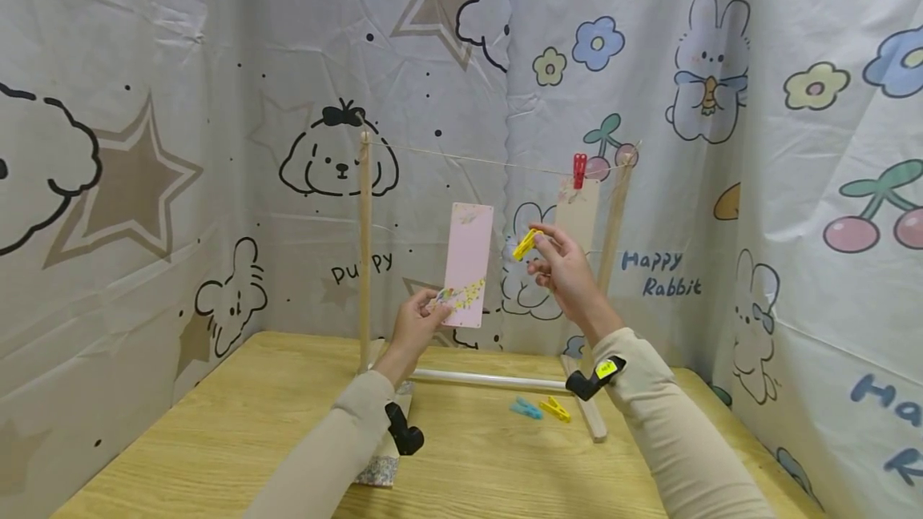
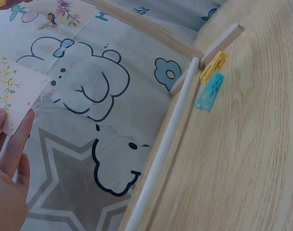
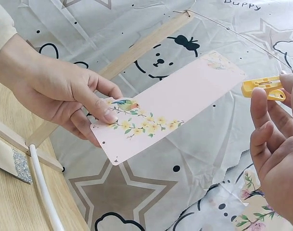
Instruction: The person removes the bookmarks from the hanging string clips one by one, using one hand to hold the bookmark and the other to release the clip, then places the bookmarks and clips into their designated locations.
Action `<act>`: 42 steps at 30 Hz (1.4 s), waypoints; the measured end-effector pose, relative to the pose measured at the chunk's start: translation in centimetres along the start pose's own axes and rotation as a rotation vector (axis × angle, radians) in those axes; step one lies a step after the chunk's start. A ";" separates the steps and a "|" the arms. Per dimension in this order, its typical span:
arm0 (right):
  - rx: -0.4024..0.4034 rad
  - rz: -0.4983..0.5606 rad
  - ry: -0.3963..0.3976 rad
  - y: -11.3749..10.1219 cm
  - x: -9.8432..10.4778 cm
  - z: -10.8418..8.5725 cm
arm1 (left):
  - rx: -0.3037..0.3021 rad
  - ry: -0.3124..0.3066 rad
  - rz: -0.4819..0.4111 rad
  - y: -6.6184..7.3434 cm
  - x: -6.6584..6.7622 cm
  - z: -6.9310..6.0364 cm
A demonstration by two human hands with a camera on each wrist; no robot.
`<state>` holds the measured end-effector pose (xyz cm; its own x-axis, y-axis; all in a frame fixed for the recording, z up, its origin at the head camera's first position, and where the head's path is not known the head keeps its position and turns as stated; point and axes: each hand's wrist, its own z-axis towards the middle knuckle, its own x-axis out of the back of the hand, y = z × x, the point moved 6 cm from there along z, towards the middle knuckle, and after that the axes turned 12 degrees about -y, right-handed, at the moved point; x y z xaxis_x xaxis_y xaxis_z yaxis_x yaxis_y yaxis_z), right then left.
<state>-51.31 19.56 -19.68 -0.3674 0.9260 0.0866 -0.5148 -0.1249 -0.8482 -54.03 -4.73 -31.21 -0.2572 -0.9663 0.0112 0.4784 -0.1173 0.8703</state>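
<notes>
The left hand (image 1: pixel 416 328) pinches the lower left corner of a pink card (image 1: pixel 470 251) printed with yellow flowers and a bird, held upright below the string. In the right wrist view the left thumb lies on the front of the card (image 3: pixel 170 110). A yellow clothespin (image 3: pixel 261 86) is pinched between thumb and fingers of the right hand (image 1: pixel 570 275), to the right of the card and apart from it. A red clothespin (image 1: pixel 580 171) holds a cream card (image 1: pixel 577 219) on the string (image 1: pixel 476 158), near the right post.
Wooden posts stand at left (image 1: pixel 365 247) and right (image 1: pixel 614 219), joined low by a white rod (image 1: pixel 490 380). On the table (image 1: pixel 476 463) lie a blue clothespin (image 1: pixel 526 408) and another yellow clothespin (image 1: pixel 555 409). Patterned cards (image 1: pixel 378 471) lie beneath the left forearm.
</notes>
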 end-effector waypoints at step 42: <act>-0.048 -0.046 -0.051 1.4 -0.8 -2.0 | 0.041 0.003 0.087 -0.7 0.9 -2.7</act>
<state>-50.15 19.34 -22.03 -0.3835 0.9110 0.1514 -0.4950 -0.0643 -0.8665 -52.38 -6.11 -33.16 -0.2136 -0.9731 0.0863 0.4643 -0.0234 0.8854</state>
